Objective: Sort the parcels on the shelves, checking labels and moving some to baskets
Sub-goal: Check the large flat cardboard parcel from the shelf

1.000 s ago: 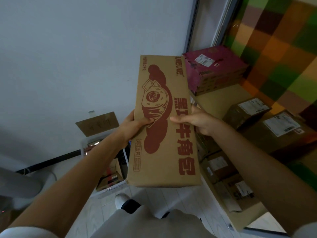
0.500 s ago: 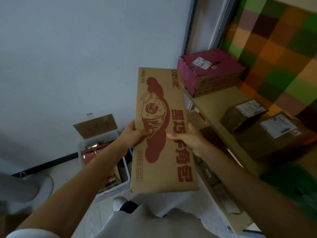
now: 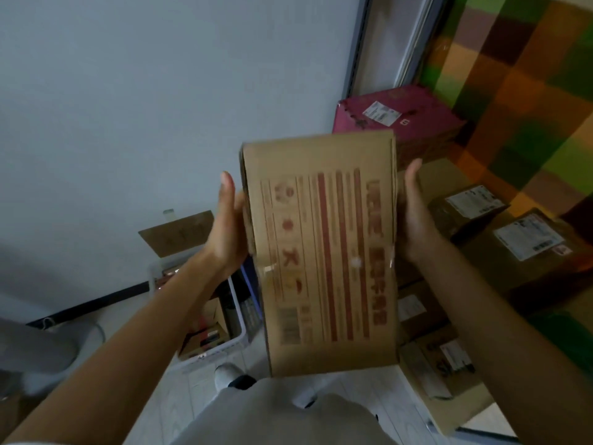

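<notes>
I hold a long brown cardboard parcel (image 3: 324,252) upright in front of me, a face with red stripes, symbols and a barcode turned towards me. My left hand (image 3: 229,226) presses flat against its left side, and my right hand (image 3: 414,216) presses against its right side. On the shelf (image 3: 446,175) to the right sit a magenta parcel (image 3: 394,120) with a white label and two brown labelled parcels (image 3: 468,207) (image 3: 529,245). A white basket (image 3: 224,342) with boxes inside stands on the floor at lower left.
More labelled brown parcels (image 3: 446,358) fill the lower shelf at right. A cardboard sign (image 3: 176,234) stands behind the basket against the grey wall. A checked green and orange cloth (image 3: 529,101) hangs behind the shelf. My foot (image 3: 227,375) is on the tiled floor.
The parcel has been turned in my hands: the face with the red cartoon print is gone and a striped, barcoded face now shows. Both hands shifted from gripping the front to pressing the sides.
</notes>
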A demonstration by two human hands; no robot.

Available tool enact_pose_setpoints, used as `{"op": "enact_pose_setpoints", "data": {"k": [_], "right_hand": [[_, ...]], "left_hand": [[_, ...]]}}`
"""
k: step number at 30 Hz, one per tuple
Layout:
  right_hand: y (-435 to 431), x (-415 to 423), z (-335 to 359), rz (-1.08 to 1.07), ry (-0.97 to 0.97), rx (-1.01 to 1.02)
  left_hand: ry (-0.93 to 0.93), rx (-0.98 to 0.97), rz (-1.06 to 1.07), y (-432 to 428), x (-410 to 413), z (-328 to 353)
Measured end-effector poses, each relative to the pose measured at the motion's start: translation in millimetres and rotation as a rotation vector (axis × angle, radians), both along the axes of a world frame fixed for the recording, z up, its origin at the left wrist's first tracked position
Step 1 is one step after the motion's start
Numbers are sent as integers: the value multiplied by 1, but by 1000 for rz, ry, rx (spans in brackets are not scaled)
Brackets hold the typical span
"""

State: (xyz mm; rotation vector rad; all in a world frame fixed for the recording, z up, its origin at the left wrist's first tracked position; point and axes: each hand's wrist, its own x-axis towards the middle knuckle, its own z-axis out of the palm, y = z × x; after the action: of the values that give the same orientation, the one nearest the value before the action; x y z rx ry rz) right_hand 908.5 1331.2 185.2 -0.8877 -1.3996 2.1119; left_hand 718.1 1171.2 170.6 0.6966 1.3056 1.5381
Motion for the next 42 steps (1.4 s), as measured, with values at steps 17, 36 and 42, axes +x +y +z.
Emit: {"op": "enact_pose_setpoints", "data": {"k": [17,36,42], "right_hand": [[-29,-16,-31,78,-205,159],[-21,-60,18,91,-391,73],[16,-70,68,-60,-48,-13]], "left_hand": [[40,-219,-20,-2,-20,-9],[62,-185,34,7,-51,5],[-88,-10,129,12,-82,33]]}}
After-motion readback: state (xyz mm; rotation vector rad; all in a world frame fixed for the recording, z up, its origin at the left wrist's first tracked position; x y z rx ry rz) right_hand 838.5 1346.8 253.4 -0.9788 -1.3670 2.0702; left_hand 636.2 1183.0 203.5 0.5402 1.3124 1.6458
